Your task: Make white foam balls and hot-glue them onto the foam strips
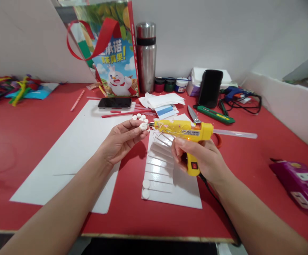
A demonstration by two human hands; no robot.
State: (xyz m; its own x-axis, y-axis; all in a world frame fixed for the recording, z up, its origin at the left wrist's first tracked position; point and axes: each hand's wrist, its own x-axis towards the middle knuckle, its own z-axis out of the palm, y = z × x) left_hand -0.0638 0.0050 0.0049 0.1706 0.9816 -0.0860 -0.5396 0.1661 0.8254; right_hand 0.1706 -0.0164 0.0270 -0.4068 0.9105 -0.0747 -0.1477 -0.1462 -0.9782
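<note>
Between the thumb and fingers of my left hand [126,138] is a small white disc [143,126]. My right hand [198,154] is wrapped round the handle of a yellow glue gun [181,128], its nozzle at the disc and a clear glue stick [234,133] out of its back. Below lies a white board [187,191] with a row of glossy strips [159,177]. Two white discs [145,189] sit at the strips' lower left corner. More white discs [139,117] are grouped just behind my left hand.
White paper [71,152] covers the left centre. Behind stand a gift bag [114,53], steel flask [146,56] and paint jars [169,85]. A phone [115,103], scissors [193,114], green cutter [216,114] and purple box [299,184] lie around; the gun's cord [220,209] trails to the front edge.
</note>
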